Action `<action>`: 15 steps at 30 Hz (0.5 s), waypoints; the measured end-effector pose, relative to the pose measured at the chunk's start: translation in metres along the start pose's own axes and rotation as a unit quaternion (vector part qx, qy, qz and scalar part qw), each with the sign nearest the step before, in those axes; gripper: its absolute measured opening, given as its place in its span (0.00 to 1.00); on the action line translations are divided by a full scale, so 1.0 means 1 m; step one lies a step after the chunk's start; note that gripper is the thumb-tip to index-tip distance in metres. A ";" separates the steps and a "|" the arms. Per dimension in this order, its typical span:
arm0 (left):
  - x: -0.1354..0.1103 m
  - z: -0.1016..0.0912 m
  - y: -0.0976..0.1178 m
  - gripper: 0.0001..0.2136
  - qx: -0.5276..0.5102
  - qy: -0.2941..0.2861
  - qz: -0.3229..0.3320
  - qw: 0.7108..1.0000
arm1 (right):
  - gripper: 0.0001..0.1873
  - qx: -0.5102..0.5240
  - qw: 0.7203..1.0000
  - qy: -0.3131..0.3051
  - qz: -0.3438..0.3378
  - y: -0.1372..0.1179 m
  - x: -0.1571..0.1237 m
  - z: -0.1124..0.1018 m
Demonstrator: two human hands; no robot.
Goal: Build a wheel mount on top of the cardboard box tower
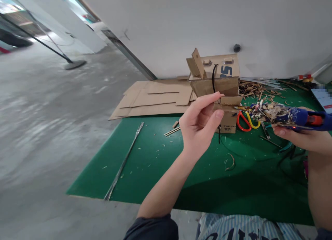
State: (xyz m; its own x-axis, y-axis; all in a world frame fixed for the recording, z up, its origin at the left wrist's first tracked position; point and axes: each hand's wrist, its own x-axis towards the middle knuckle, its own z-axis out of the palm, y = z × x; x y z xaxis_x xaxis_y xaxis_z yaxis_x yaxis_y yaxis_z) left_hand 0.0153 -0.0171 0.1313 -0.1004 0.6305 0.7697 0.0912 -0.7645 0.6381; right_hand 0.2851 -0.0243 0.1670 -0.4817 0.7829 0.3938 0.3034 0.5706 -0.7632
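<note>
My left hand (199,124) pinches a small folded cardboard flap (227,105) between thumb and fingers, in front of a cardboard box model (218,68) with a black cable loop. My right hand (303,138) grips a blue hot glue gun (303,118), its tip end matted with wood shavings and glue (271,112). That clump points toward the flap, a little apart from it. Red-and-yellow-handled scissors (246,121) lie on the mat below the gap between my hands.
A green mat (181,171) on the concrete floor (59,129) holds wood shavings, thin sticks and a long metal strip (123,160). Flat cardboard sheets (153,99) lie behind it against a white wall (160,25). A phone (323,99) sits at far right.
</note>
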 end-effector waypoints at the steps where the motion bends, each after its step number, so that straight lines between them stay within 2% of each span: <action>1: 0.000 0.000 0.001 0.15 0.003 0.001 0.001 1.000 | 0.07 -0.003 1.000 0.003 -0.002 0.000 0.000 0.000; 10: 0.001 0.002 0.009 0.14 0.021 0.001 0.000 1.000 | 0.07 0.006 1.000 -0.005 -0.001 -0.006 0.004 0.001; 15: 0.004 0.006 0.011 0.14 0.023 -0.004 0.026 0.999 | 0.07 0.006 1.000 -0.004 0.002 -0.008 0.007 0.002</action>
State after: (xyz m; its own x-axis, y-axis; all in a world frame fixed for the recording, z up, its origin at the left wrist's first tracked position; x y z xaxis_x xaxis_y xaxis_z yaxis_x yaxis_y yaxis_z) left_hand 0.0218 -0.0224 0.1417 -0.0862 0.5909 0.8021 0.1419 -0.7896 0.5970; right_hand 0.2775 -0.0244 0.1750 -0.4877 0.7830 0.3860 0.2955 0.5642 -0.7710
